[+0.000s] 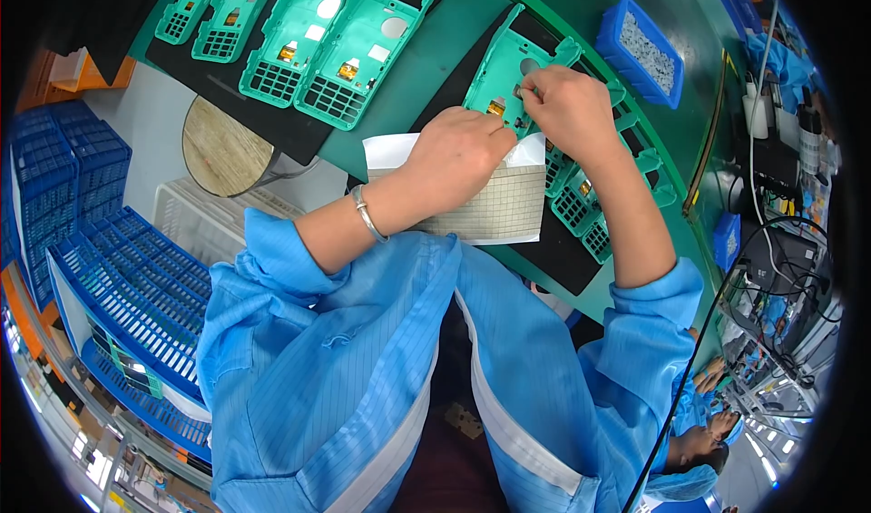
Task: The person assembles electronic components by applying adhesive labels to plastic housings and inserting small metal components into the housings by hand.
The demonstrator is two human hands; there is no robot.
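My left hand (458,161) is closed over the upper part of a sheet of small beige squares (494,209) on white backing. Its fingertips reach the near edge of a teal plastic housing (501,70), which has an orange part (496,107) inside. Over that housing's right side, my right hand (572,112) has thumb and forefinger pinched together against its inner face. Whatever is between those fingertips is too small or too hidden to make out. More teal housings (573,206) with grid openings lie on a black mat to the right, partly behind my right forearm.
Several teal housings (349,70) rest on a black mat (218,91) at the far left of the green table. A blue bin (641,52) of small pale parts stands far right. Blue crates (136,286) and a round wooden stool (227,146) are at left. Co-workers (703,440) sit at right.
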